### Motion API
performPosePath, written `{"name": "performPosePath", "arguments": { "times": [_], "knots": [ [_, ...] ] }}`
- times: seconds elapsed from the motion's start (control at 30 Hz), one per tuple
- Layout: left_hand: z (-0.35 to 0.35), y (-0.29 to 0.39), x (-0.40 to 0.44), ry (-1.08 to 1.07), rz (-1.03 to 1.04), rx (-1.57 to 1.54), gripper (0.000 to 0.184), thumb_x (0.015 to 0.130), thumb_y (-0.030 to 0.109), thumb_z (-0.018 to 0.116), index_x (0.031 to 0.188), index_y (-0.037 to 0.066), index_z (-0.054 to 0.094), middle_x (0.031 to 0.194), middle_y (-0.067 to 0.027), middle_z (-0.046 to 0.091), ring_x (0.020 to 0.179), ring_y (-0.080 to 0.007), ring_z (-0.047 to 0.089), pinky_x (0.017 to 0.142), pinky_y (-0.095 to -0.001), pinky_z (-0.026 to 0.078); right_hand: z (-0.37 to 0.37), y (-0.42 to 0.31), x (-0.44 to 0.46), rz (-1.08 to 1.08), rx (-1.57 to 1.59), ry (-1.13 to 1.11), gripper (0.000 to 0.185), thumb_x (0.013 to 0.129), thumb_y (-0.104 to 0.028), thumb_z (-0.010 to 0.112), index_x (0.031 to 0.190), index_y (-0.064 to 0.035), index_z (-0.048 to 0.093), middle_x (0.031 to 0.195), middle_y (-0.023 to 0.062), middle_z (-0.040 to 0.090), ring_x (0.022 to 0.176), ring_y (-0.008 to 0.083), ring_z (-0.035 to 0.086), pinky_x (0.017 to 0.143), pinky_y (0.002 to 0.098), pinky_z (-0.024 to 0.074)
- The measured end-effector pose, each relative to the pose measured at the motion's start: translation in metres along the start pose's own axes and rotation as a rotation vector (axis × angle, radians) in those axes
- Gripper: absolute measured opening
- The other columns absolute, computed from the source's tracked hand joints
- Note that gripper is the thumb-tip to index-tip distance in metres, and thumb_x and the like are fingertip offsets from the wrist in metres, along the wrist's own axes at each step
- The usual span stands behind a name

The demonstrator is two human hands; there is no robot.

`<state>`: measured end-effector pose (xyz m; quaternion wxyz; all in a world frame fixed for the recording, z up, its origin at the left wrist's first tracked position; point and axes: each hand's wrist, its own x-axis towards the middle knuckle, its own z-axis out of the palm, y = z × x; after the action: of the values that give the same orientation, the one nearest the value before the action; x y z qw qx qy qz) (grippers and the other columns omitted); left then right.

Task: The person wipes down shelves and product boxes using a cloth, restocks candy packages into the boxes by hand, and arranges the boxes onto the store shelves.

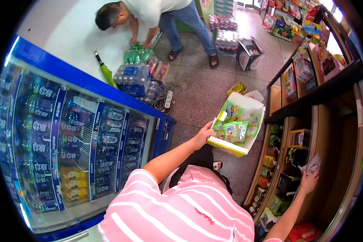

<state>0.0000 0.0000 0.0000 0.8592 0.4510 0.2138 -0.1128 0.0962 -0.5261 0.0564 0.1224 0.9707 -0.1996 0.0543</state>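
My left hand (203, 136) grips the near left edge of an open cardboard box (257, 115), white inside and yellow-green outside. Several green snack packets (235, 132) lie in the box. At the wooden shelf unit (326, 125) on the right, my right hand (309, 182) is closed on a crumpled pale cloth (311, 164), which rests against a shelf board. Just left of that hand, black packages (288, 183) and a green box (280, 204) stand in the shelf compartments.
A blue-framed drinks fridge (88, 78) fills the left side. Beyond it, another person (149, 16) bends over green bottles (138, 54) beside bottle packs (134, 78) and coiled cable (171, 94). An open carton (250, 54) stands on the floor.
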Motion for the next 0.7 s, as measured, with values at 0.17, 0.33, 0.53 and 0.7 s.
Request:
{"name": "performPosePath", "arguments": {
  "times": [0.17,0.33,0.53,0.7],
  "knots": [
    [-0.016,0.035,-0.016,-0.095,0.096,0.113,0.047,0.075,0.016,0.044,0.119,0.003,0.040,0.110,-0.0093,0.049,0.099,-0.0188,0.049,0.086,-0.0320,0.039,0.009,-0.009,-0.061,-0.148,0.180,0.026,0.063,0.068,-0.021,0.068,0.125,-0.0166,0.040,0.116,0.0118,0.049,0.103,0.0330,0.049,0.083,0.0409,0.0425],
    [-0.063,0.018,0.021,0.130,0.066,0.094,0.052,0.071,0.012,0.044,0.122,0.007,0.035,0.110,-0.0105,0.048,0.102,-0.0235,0.049,0.086,-0.0367,0.042,-0.009,-0.017,-0.109,-0.340,0.440,0.074,0.054,0.060,-0.005,0.063,0.112,-0.0076,0.051,0.106,0.0116,0.053,0.098,0.0311,0.051,0.083,0.0379,0.0426],
    [-0.075,0.015,0.032,0.176,0.026,0.162,0.056,0.069,0.009,0.043,0.124,0.007,0.032,0.114,-0.0100,0.045,0.105,-0.0243,0.047,0.089,-0.0363,0.039,-0.009,-0.070,-0.149,-0.432,0.645,-0.204,0.054,0.056,-0.002,0.063,0.108,-0.0075,0.053,0.098,0.0127,0.056,0.092,0.0308,0.054,0.079,0.0381,0.0433],
    [-0.065,-0.018,0.074,0.073,-0.078,0.157,0.063,0.065,0.007,0.044,0.127,0.007,0.034,0.114,-0.0095,0.048,0.105,-0.0217,0.047,0.089,-0.0321,0.037,-0.008,-0.140,-0.149,-0.687,0.813,-0.478,0.074,0.057,-0.004,0.068,0.126,-0.0144,0.042,0.102,0.0142,0.057,0.090,0.0332,0.056,0.080,0.0377,0.0449]
  ]
}}
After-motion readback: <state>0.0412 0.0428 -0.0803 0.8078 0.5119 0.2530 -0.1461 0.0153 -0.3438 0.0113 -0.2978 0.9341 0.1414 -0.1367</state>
